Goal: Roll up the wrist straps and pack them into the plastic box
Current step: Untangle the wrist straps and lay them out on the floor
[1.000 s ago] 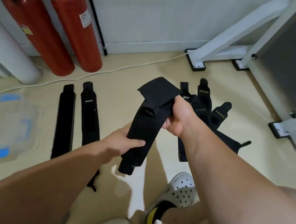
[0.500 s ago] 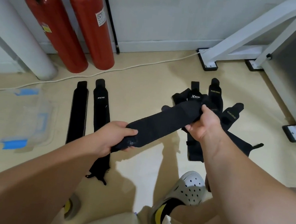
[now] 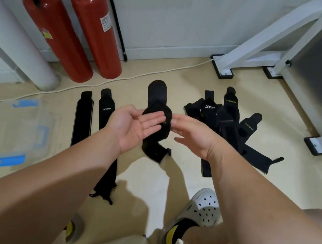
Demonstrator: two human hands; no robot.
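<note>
A black wrist strap [image 3: 157, 99] sits between my two hands, bent and partly blurred, just beyond my fingertips; whether it is on the floor or in the air is unclear. My left hand [image 3: 134, 127] is palm up with straight fingers and grips nothing. My right hand [image 3: 193, 135] is also spread and holds nothing. Two flat black straps [image 3: 84, 115] lie side by side to the left. A pile of several black straps [image 3: 227, 122] lies to the right. The clear plastic box [image 3: 30, 131] with blue clips stands on the floor at far left.
Two red fire extinguishers [image 3: 81, 35] lean on the back wall beside a white pipe [image 3: 16, 49]. A white cable [image 3: 121, 77] runs along the floor. White frame legs [image 3: 224, 68] stand at the right. My white clog [image 3: 199, 211] is below the hands.
Both hands gripped the strap stretched between them before. Now they have let go and spread open, and the strap lies crumpled between them.
</note>
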